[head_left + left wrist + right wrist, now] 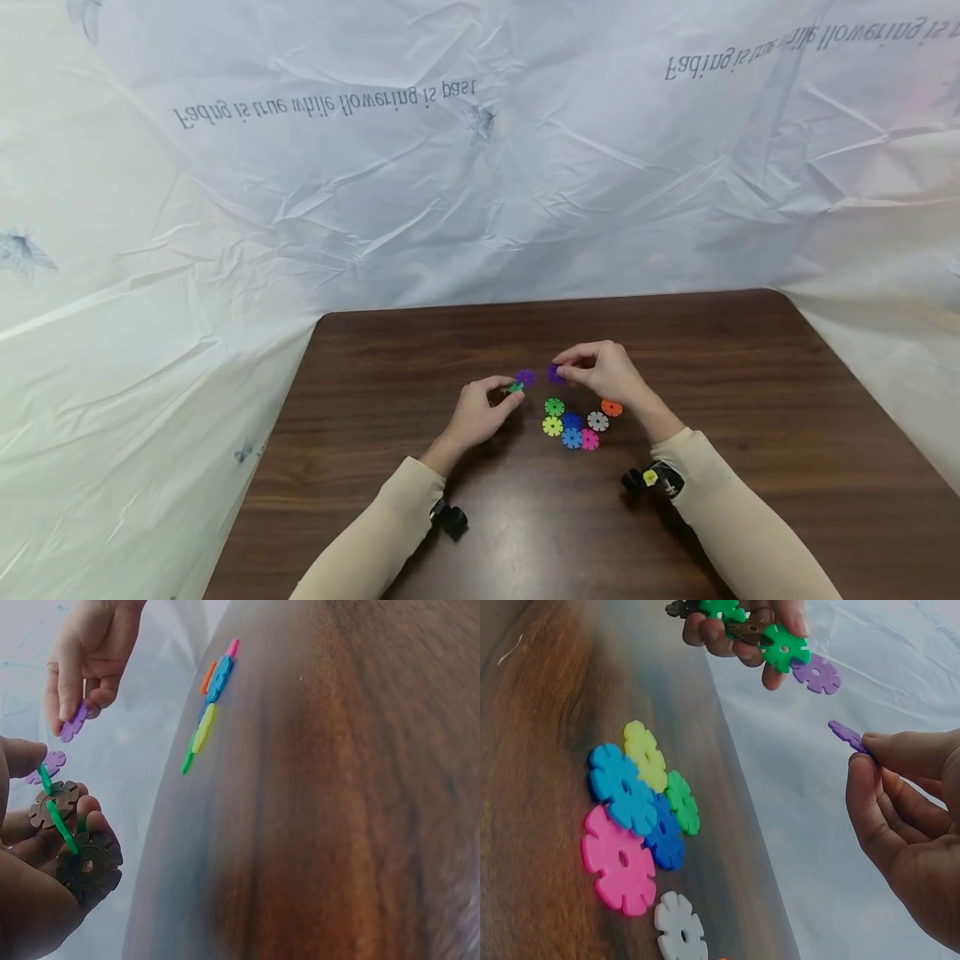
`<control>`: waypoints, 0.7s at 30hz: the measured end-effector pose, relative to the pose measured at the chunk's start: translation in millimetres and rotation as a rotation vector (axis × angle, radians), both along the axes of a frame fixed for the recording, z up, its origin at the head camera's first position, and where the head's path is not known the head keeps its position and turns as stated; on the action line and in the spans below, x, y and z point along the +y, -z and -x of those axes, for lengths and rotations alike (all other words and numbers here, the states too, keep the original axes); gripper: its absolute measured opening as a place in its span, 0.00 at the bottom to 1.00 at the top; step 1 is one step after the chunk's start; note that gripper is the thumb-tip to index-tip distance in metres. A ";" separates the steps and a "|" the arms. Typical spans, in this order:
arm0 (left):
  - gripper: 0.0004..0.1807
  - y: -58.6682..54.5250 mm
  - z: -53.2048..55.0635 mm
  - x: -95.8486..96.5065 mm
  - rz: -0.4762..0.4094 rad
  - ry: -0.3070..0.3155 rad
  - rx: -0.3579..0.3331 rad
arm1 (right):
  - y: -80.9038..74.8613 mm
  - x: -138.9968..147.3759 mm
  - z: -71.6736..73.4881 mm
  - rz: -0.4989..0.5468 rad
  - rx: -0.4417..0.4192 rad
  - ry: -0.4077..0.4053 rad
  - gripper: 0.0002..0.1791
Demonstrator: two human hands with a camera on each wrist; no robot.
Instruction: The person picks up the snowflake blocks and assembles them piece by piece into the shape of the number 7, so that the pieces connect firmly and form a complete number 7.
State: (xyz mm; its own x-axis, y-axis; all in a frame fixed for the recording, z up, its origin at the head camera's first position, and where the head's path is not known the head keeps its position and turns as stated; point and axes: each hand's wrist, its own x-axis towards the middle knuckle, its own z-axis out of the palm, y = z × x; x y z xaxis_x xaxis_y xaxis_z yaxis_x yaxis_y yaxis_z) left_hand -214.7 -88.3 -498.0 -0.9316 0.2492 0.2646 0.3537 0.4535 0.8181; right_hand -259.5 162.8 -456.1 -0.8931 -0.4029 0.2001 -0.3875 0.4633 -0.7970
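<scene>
My left hand (pixel 480 412) grips a chain of snowflake-shaped plastic discs slotted into each other. Brown discs (pixel 90 866) alternate with green discs (pixel 786 649), and a purple disc (pixel 817 674) forms the free end. Opposite it, my right hand (pixel 611 371) pinches a loose purple disc (pixel 845 734) between thumb and fingertips. A small gap separates the two purple discs in the wrist views. Part of the chain is hidden behind the left fingers in the head view.
On the brown wooden table (pixel 390 400), below the hands, lie loose discs: green (pixel 554 407), yellow (pixel 552 426), dark blue (pixel 664 834), light blue (pixel 572 438), pink (pixel 590 439), white (pixel 597 421) and orange (pixel 611 407). A white printed sheet (pixel 420 183) hangs behind the table.
</scene>
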 end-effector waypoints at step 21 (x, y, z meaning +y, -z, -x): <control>0.17 -2.3 1.9 2.6 0.034 0.006 -0.004 | -12.0 -9.4 -1.1 0.082 -0.067 0.004 0.10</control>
State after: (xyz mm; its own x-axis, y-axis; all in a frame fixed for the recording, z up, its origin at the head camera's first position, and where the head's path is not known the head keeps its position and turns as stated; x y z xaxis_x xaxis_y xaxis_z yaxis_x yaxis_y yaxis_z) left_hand -216.6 -85.6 -495.7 -0.9311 0.2637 0.2518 0.3531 0.4792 0.8035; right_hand -258.4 153.4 -444.1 -0.9072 -0.3839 0.1723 -0.3306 0.3968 -0.8563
